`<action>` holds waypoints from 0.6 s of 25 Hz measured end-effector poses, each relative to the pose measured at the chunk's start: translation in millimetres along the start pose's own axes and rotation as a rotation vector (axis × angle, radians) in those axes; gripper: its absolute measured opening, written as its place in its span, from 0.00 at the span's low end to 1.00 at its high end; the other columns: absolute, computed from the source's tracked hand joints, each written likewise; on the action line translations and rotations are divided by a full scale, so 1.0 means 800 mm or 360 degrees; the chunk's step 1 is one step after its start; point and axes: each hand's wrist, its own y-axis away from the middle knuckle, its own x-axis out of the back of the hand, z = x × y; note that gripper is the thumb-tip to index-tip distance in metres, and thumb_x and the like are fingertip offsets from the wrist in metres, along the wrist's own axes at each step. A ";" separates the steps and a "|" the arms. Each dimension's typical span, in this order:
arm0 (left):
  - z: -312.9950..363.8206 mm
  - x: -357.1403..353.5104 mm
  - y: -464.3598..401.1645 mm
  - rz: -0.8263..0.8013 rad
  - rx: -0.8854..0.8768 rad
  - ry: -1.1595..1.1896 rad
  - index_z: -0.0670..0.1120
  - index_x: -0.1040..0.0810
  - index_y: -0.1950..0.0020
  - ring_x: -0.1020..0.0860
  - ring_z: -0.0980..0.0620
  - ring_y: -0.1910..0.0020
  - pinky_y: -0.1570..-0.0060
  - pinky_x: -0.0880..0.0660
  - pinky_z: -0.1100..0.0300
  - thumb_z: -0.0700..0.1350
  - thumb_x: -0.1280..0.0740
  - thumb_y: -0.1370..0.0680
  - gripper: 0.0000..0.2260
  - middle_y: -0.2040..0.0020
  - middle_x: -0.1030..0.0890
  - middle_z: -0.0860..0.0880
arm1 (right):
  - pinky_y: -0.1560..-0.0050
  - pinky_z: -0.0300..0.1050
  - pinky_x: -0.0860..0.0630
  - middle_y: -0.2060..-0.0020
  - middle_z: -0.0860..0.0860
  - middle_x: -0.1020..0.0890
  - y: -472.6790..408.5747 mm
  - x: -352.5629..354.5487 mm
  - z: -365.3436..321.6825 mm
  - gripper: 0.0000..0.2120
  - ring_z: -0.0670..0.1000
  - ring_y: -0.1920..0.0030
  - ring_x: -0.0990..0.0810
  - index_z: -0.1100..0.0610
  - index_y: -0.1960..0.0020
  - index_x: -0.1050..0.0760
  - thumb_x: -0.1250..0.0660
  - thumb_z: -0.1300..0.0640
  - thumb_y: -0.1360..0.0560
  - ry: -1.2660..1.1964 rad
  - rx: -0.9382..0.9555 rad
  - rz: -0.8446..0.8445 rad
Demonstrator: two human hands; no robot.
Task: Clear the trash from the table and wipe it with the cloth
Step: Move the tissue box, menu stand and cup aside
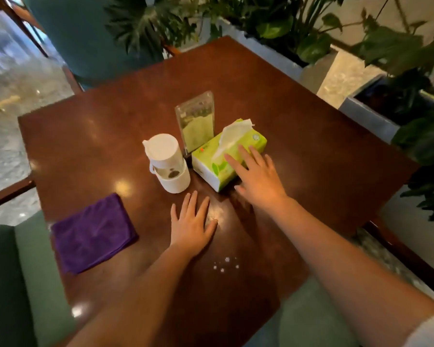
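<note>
Both bare forearms reach forward from the near edge. The left hand [191, 225] lies palm down, fingers [193, 201] spread and flat. The right hand [257, 180] stretches farther out, palm down, its fingers loosely splayed and empty, wrist slightly raised.

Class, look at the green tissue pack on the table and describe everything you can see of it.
The tissue pack is a soft green and white plastic packet lying flat near the middle of the brown table. A white tissue sticks up from its top slot. The right hand rests open on it, fingers spread. It sits close beside a clear stand.
</note>
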 end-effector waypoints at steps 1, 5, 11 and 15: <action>0.004 -0.006 -0.008 0.0009 0.0022 -0.0023 0.56 0.51 0.24 0.57 0.49 0.24 0.29 0.60 0.41 0.63 0.49 0.22 0.29 0.22 0.52 0.48 | 0.30 0.64 0.46 0.24 0.55 0.48 -0.011 -0.007 0.004 0.38 0.59 0.25 0.52 0.45 0.25 0.51 0.32 0.50 0.28 0.0023 0.0046 -0.0028; 0.013 -0.013 -0.029 0.0116 0.0143 -0.0030 0.58 0.55 0.24 0.61 0.52 0.25 0.31 0.65 0.42 0.69 0.54 0.26 0.33 0.22 0.58 0.50 | 0.30 0.66 0.47 0.24 0.53 0.47 -0.046 -0.018 0.029 0.39 0.59 0.25 0.54 0.43 0.27 0.48 0.29 0.51 0.30 0.0109 0.0175 -0.0084; 0.031 -0.008 -0.044 0.0051 0.0170 -0.0043 0.48 0.53 0.23 0.60 0.47 0.24 0.26 0.58 0.44 0.67 0.51 0.29 0.39 0.22 0.55 0.42 | 0.32 0.69 0.47 0.30 0.55 0.36 -0.066 -0.016 0.045 0.34 0.61 0.28 0.44 0.45 0.29 0.40 0.29 0.54 0.31 0.0131 0.0269 0.0009; 0.045 -0.011 -0.057 0.0069 0.0230 -0.0010 0.46 0.55 0.23 0.61 0.48 0.24 0.27 0.60 0.44 0.70 0.51 0.29 0.42 0.22 0.57 0.43 | 0.34 0.62 0.39 0.45 0.61 0.26 -0.062 -0.002 0.059 0.29 0.62 0.41 0.29 0.53 0.33 0.32 0.28 0.57 0.32 0.0158 0.0385 0.0158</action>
